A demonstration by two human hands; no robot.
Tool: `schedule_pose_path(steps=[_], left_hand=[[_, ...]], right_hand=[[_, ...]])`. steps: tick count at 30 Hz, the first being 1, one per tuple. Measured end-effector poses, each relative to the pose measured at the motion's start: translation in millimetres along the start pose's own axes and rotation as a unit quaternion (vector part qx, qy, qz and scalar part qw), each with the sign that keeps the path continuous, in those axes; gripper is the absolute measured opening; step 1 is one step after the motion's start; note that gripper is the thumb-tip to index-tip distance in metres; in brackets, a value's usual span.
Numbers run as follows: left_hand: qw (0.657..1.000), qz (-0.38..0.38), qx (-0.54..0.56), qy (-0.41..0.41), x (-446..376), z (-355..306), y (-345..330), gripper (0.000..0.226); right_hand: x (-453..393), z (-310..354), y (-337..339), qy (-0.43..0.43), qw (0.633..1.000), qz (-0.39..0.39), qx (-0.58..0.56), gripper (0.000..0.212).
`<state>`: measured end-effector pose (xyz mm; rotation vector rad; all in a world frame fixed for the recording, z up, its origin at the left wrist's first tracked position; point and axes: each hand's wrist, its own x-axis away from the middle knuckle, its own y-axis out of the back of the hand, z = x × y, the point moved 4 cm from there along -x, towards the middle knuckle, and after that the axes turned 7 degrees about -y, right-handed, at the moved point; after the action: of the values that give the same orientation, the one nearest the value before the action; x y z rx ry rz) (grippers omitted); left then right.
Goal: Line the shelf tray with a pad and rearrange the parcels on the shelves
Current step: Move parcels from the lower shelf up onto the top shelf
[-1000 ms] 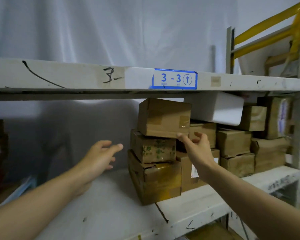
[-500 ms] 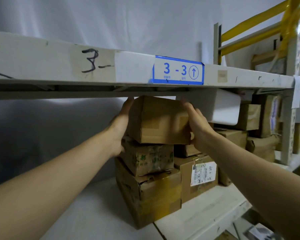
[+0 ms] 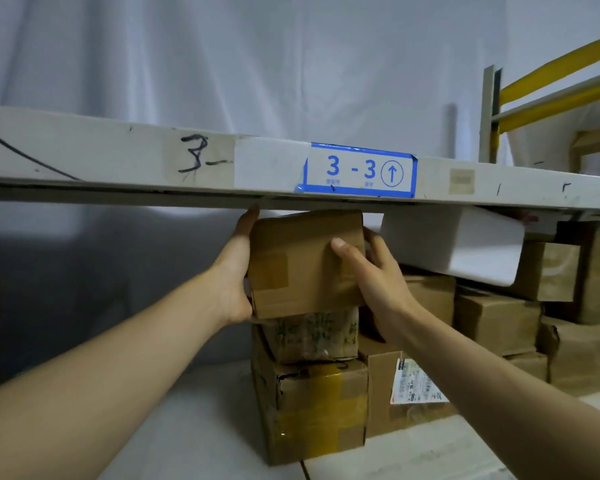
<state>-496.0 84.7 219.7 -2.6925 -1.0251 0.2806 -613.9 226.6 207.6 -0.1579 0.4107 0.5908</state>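
Top parcel [image 3: 305,261] clamped between both hands: left hand [image 3: 234,275] flat on its left side, right hand [image 3: 371,275] wrapped round its right edge, thumb on the front face. It sits on the green-printed parcel [image 3: 309,336], just under the shelf beam [image 3: 118,157] with the blue 3-3 label [image 3: 361,169]. White box [image 3: 454,242] just right of it.

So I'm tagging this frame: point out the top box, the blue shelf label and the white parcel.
top box [image 3: 302,268], head view, taped front face.
blue shelf label [image 3: 359,170], head view, printed middle.
white parcel [image 3: 458,247], head view, front face.
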Motion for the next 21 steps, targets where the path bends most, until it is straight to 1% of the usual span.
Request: schedule_pose_path(steps=[4,8,10,13,15,18,21], left_hand=[[0.998,-0.048,0.028,-0.041,19.9,-1.2,12.2,0.060],[0.994,-0.078,0.018,-0.076,43.4,-3.8,36.7,0.051],[0.990,-0.102,0.015,-0.095,56.5,-7.7,54.5,0.047],[0.984,-0.136,0.021,-0.111,69.4,-10.1,79.8,0.042],[0.981,-0.149,0.024,-0.123,76.9,-9.9,97.9,0.043],[0.978,-0.166,0.027,-0.120,85.2,-2.7,126.1,0.049],[0.973,-0.191,0.022,-0.126,90.2,6.3,148.4,0.048]], right_hand=[[18.2,3.9,-8.1,0.050,0.996,0.069,0.015,0.051],[36.6,6.6,-25.2,0.074,0.989,0.129,0.014,0.057],[44.2,7.2,-35.3,0.078,0.985,0.149,0.027,0.057],[50.6,-0.5,-49.2,0.088,0.980,0.159,0.077,0.053],[53.5,-9.4,-53.9,0.100,0.979,0.137,0.117,0.054],[51.1,-27.2,-47.4,0.106,0.978,0.052,0.173,0.063],[42.5,-45.2,-34.5,0.083,0.970,-0.019,0.227,0.083]])
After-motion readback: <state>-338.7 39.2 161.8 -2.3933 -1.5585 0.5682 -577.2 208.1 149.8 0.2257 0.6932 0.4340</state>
